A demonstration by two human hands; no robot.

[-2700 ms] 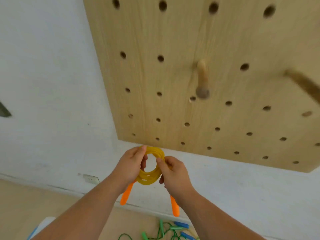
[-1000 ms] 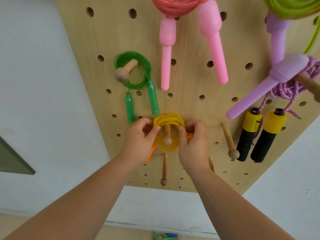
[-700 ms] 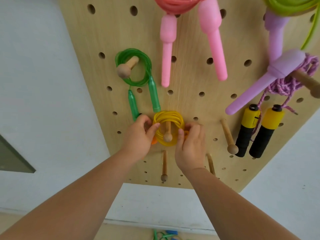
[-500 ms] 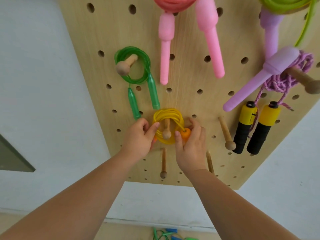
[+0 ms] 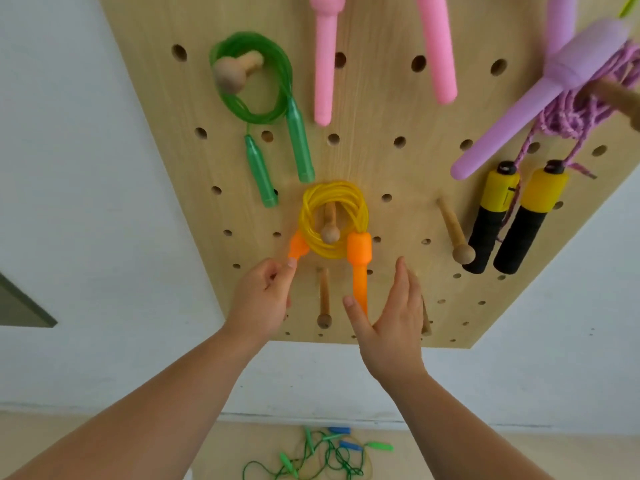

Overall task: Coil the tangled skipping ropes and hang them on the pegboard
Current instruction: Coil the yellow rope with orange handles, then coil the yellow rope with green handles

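- Yellow rope: coiled and hung round a peg on the pegboard; orange handles dangled below.
- Left grip: pinched the left handle.
- Right grip: fingers straight and apart, beside the right handle, held nothing.
- Risk: a tug on the pinched handle could have dragged loops off the peg.

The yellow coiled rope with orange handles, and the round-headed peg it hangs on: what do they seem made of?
The yellow coiled rope looks like soft plastic, perhaps PVC: glossy and translucent. Its orange handles seem moulded plastic: opaque, smooth, evenly coloured. The round-headed peg seems pale wood, dull, apparently unvarnished.
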